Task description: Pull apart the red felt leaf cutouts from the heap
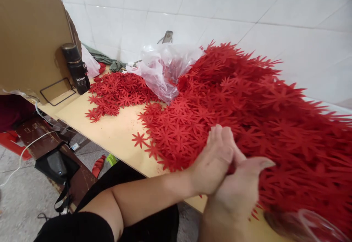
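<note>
My left hand [213,163] and my right hand [238,183] meet palm to palm above the table's front edge. The left hand's fingers are stretched out side by side, pointing away from me. My right thumb sticks out sideways, while most of the right fingers are hidden behind the left hand. A little red shows in the gap between the palms; I cannot tell whether it is a held piece or the background. Right behind both hands rises a large heap of red flower-shaped cutouts [247,102] with thin pointed petals. Small red scraps [254,212] are by my right wrist.
On the pale table [110,132] lies a smaller pile of red cutouts [121,91]. Clear plastic bags [162,69] rest between the heaps. A black vacuum flask [77,69] stands beside a cardboard box [30,36]. A clear plastic item [319,223] is near right.
</note>
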The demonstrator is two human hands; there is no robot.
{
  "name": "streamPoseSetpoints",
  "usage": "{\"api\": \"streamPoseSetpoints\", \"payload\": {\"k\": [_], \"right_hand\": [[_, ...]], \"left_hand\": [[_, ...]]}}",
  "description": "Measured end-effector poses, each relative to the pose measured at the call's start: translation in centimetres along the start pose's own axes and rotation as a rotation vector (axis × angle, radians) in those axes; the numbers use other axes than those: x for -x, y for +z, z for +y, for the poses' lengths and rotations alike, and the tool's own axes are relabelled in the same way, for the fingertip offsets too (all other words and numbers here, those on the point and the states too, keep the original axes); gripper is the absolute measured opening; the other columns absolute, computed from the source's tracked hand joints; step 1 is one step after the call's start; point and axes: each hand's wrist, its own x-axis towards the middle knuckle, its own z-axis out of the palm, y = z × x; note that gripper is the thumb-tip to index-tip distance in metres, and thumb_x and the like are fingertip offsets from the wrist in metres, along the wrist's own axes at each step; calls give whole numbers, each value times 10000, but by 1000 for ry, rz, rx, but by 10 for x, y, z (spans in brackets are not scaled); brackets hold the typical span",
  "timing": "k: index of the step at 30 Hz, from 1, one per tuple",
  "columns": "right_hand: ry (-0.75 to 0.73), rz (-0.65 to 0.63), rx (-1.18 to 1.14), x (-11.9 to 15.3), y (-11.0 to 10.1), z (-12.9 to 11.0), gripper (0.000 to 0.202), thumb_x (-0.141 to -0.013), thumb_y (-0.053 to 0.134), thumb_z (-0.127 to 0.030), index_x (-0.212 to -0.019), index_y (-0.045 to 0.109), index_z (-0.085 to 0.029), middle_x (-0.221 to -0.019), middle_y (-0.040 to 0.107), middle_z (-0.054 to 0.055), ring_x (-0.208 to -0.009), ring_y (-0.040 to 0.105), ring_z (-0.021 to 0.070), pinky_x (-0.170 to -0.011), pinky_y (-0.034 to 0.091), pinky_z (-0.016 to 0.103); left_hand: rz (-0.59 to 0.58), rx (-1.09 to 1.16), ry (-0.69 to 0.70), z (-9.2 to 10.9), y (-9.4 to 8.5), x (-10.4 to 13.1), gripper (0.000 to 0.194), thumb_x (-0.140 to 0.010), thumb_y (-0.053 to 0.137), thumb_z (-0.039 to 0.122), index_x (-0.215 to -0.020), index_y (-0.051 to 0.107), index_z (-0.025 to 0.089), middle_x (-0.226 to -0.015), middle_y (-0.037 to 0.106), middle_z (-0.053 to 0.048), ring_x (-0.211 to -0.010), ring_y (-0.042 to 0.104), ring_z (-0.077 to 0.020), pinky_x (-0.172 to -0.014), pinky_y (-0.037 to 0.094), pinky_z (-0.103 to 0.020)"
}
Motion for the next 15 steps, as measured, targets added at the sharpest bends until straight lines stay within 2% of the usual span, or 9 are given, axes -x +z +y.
{"api": "streamPoseSetpoints", "payload": {"k": [2,3,5,7,9,11,12,14,15], "right_hand": [[41,76,-61,-10,-3,0,562,-877,326,-466,-1286,465,-106,-1375,463,129,-1288,434,208,-1145,277,424],[11,117,-61,-12,-3,1,542,-863,390,-431,-1287,462,-101,-1370,467,133,-1276,450,212,-1137,292,422],[-157,146,54,-8,-2,6,510,-861,425,-366,-1299,445,-104,-1394,436,130,-1309,404,215,-1140,277,432],[-333,63,173,1,-1,13,498,-876,399,-329,-1340,387,-151,-1442,369,99,-1364,310,216,-1148,233,462],[-406,-93,212,10,-1,20,520,-890,334,-381,-1383,302,-217,-1490,281,46,-1404,208,215,-1159,168,495],[-379,-205,221,13,-3,23,620,-871,194,-548,-1394,284,-228,-1505,249,25,-1417,159,216,-1172,101,495],[-334,-220,229,13,-4,22,718,-836,101,-623,-1390,301,-213,-1503,254,33,-1418,152,217,-1177,78,486],[-206,-183,255,6,-8,19,871,-777,-49,-672,-1375,344,-175,-1484,299,62,-1413,174,210,-1182,68,469],[-133,-151,265,0,-10,17,881,-778,-79,-656,-1371,350,-165,-1474,317,73,-1407,199,203,-1181,81,467]], "left_hand": [[-25,34,-61,5,4,5,602,-895,208,351,-1428,148,79,-1534,76,-19,-1427,29,-147,-1179,17,-274],[-17,121,-109,10,4,5,581,-898,201,335,-1425,182,92,-1529,130,-17,-1425,74,-152,-1183,43,-289],[35,373,-228,19,2,-1,562,-906,157,348,-1411,257,123,-1497,267,-13,-1404,189,-159,-1182,112,-305],[97,566,-329,25,-3,-9,603,-907,97,416,-1396,305,131,-1455,363,-20,-1381,263,-172,-1175,153,-311],[161,620,-354,24,-7,-15,637,-897,102,472,-1399,296,131,-1464,344,-18,-1380,264,-172,-1169,165,-292],[215,602,-282,16,-7,-16,593,-901,165,436,-1415,249,152,-1497,265,3,-1392,226,-142,-1165,162,-259],[237,582,-243,11,-5,-15,564,-904,191,391,-1422,222,171,-1504,239,17,-1397,203,-123,-1165,153,-252],[251,496,-167,0,0,-8,540,-906,216,314,-1430,180,187,-1513,209,23,-1406,158,-102,-1172,119,-258],[226,444,-136,-4,4,-3,537,-909,216,299,-1431,171,182,-1516,200,15,-1408,149,-103,-1175,103,-268]]}}
